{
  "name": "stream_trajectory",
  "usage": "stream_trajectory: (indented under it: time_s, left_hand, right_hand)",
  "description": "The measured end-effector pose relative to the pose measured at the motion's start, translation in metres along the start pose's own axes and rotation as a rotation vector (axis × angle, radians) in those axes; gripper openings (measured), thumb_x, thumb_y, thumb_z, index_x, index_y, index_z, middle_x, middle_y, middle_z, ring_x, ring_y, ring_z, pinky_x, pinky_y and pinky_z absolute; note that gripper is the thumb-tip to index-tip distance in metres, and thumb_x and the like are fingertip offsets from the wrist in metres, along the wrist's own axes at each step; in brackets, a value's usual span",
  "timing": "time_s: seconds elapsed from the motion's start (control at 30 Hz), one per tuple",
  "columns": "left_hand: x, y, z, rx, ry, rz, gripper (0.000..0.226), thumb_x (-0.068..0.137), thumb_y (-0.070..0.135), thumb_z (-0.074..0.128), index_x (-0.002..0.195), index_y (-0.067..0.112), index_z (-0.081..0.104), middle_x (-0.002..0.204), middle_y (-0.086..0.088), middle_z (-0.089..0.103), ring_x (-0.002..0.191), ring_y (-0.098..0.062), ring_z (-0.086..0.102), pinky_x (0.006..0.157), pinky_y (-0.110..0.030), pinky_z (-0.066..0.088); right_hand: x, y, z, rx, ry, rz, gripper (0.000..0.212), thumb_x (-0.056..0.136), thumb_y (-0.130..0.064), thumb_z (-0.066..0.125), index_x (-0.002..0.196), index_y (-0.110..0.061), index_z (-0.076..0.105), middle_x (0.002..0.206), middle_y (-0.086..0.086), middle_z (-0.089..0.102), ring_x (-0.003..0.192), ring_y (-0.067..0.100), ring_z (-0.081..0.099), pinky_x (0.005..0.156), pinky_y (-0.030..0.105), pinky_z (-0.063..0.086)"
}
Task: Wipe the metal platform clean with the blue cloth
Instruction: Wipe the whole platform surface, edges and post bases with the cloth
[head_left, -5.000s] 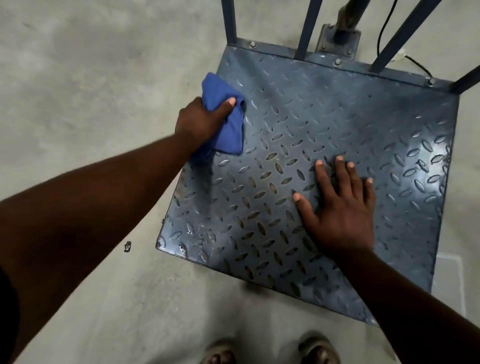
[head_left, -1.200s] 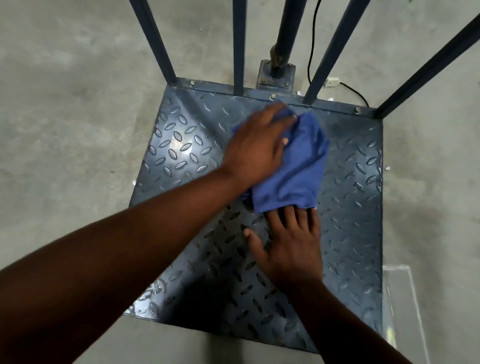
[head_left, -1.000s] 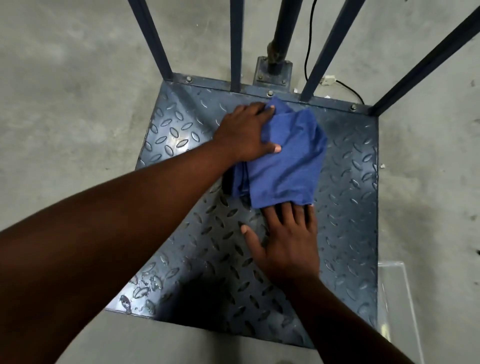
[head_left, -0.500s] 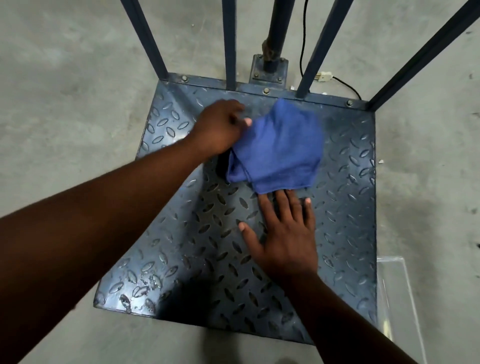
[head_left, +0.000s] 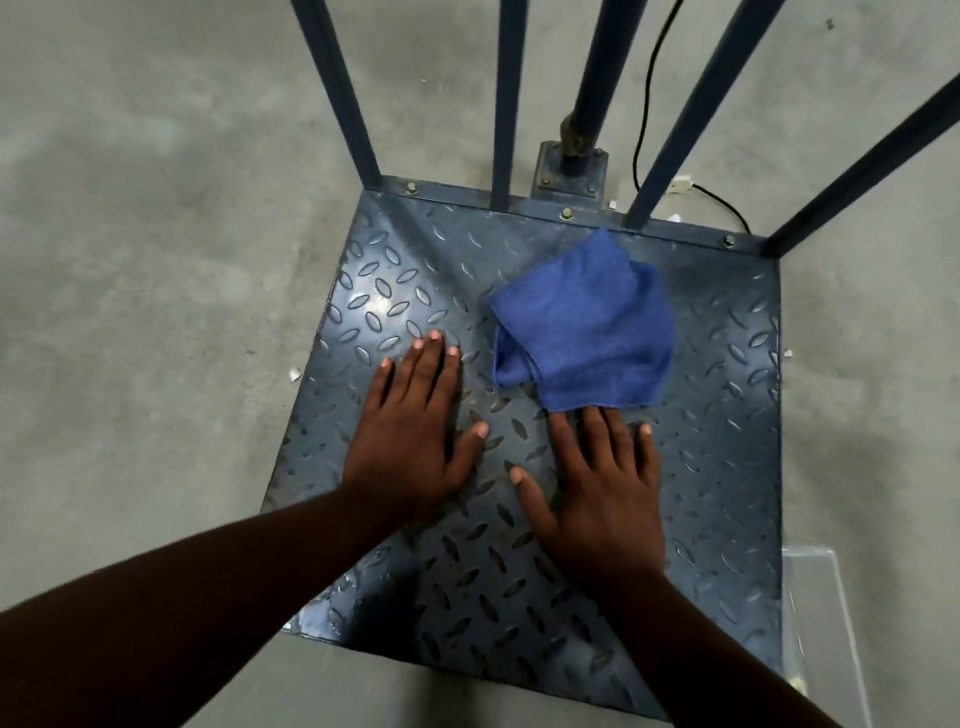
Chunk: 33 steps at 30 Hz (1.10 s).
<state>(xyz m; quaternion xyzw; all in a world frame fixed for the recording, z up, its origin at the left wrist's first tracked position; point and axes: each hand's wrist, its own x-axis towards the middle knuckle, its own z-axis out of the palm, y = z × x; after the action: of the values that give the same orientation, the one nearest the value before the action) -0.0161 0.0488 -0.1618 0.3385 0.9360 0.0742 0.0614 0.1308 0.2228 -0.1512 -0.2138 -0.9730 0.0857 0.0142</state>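
The blue cloth (head_left: 587, 325) lies loosely folded on the far middle of the metal platform (head_left: 722, 447), a dark blue plate with a raised diamond tread. My left hand (head_left: 415, 436) rests flat on the plate to the left of the cloth, fingers spread, holding nothing. My right hand (head_left: 597, 493) is also flat on the plate, just below the cloth, its fingertips touching the cloth's near edge.
Blue upright bars (head_left: 337, 93) and a round post on a bolted base (head_left: 571, 166) rise from the platform's far edge. A black cable (head_left: 641, 104) runs behind. A clear plastic box (head_left: 826, 634) sits at the near right corner. Concrete floor (head_left: 156, 260) surrounds the platform.
My left hand has let go of the cloth and moved back and to the left, flat onto the plate. The cloth stays at the far middle. My right hand has barely moved.
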Motion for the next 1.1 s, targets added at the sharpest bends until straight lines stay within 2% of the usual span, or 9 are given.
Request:
stream_trajectory:
  time_s: [0.27,0.5,0.6,0.67,0.7,0.8,0.9,1.0,1.1]
  left_hand:
    - [0.000,-0.001,-0.003,0.001,0.006,-0.021,0.090,0.100,0.065,0.040,0.171,0.015,0.019,0.179,-0.010,0.012,0.166,-0.026,0.010,0.134,-0.050,0.008]
    - [0.000,-0.002,-0.006,-0.034,-0.008,-0.043,0.091,0.100,0.068,0.038,0.172,0.018,0.014,0.180,-0.008,0.008,0.166,-0.024,0.008,0.134,-0.050,0.007]
    - [-0.001,-0.004,-0.007,-0.035,-0.018,-0.041,0.091,0.102,0.069,0.034,0.173,0.019,0.007,0.180,-0.007,0.001,0.167,-0.023,0.002,0.135,-0.048,0.004]
    - [-0.001,-0.005,-0.008,-0.029,-0.020,-0.043,0.091,0.102,0.070,0.033,0.173,0.020,0.005,0.180,-0.006,-0.001,0.167,-0.022,0.000,0.135,-0.047,0.002]
    - [-0.001,-0.005,-0.007,-0.030,-0.024,-0.046,0.091,0.102,0.070,0.033,0.173,0.020,0.006,0.180,-0.006,-0.002,0.167,-0.022,0.000,0.135,-0.047,0.001]
    - [-0.002,-0.004,-0.007,-0.039,-0.026,-0.057,0.091,0.102,0.071,0.034,0.173,0.020,0.008,0.180,-0.006,0.000,0.167,-0.022,0.002,0.135,-0.047,0.004]
    - [-0.003,-0.004,-0.007,-0.045,-0.010,-0.057,0.090,0.101,0.069,0.037,0.172,0.018,0.014,0.180,-0.007,0.006,0.166,-0.023,0.008,0.135,-0.048,0.007]
    - [-0.002,-0.005,-0.008,-0.034,0.002,-0.062,0.090,0.101,0.068,0.039,0.172,0.017,0.016,0.180,-0.008,0.009,0.166,-0.024,0.010,0.135,-0.048,0.008]
    - [-0.003,-0.003,-0.009,-0.027,-0.002,-0.057,0.090,0.100,0.068,0.038,0.171,0.017,0.018,0.179,-0.009,0.012,0.166,-0.025,0.013,0.134,-0.048,0.008]
  right_hand:
    - [0.002,-0.004,0.002,-0.025,0.048,-0.028,0.073,0.093,-0.070,0.049,0.145,-0.019,0.060,0.148,0.018,0.055,0.143,0.039,0.046,0.122,0.062,0.025]
    - [0.005,-0.002,-0.002,-0.038,-0.046,-0.072,0.072,0.092,-0.068,0.051,0.145,-0.021,0.057,0.147,0.017,0.052,0.142,0.039,0.044,0.121,0.059,0.026]
    - [0.031,0.003,-0.029,0.056,-0.087,-0.165,0.048,0.092,-0.059,0.054,0.123,-0.024,0.068,0.122,0.006,0.064,0.115,0.032,0.061,0.096,0.046,0.045]
    - [0.059,0.011,-0.051,0.182,0.012,-0.238,0.028,0.097,-0.043,0.057,0.100,-0.021,0.073,0.099,0.006,0.069,0.094,0.032,0.065,0.081,0.043,0.049]
    - [0.074,0.016,-0.059,0.214,0.076,-0.261,0.024,0.097,-0.037,0.057,0.097,-0.018,0.073,0.098,0.009,0.067,0.094,0.034,0.063,0.081,0.044,0.049]
    - [0.122,0.030,-0.057,0.176,0.155,-0.242,0.038,0.098,-0.039,0.059,0.124,-0.012,0.067,0.128,0.018,0.058,0.117,0.039,0.054,0.097,0.046,0.044]
    - [0.156,0.040,-0.028,0.101,0.043,-0.282,0.068,0.098,-0.059,0.050,0.151,-0.017,0.052,0.156,0.021,0.044,0.143,0.043,0.041,0.116,0.054,0.036]
    - [0.162,0.022,-0.006,0.049,-0.092,-0.199,0.082,0.094,-0.073,0.034,0.163,-0.028,0.033,0.170,0.015,0.025,0.157,0.039,0.021,0.126,0.060,0.019]
    - [0.158,-0.007,0.003,-0.012,-0.052,-0.038,0.086,0.094,-0.079,0.027,0.166,-0.032,0.021,0.174,0.012,0.015,0.160,0.035,0.012,0.126,0.059,0.010]
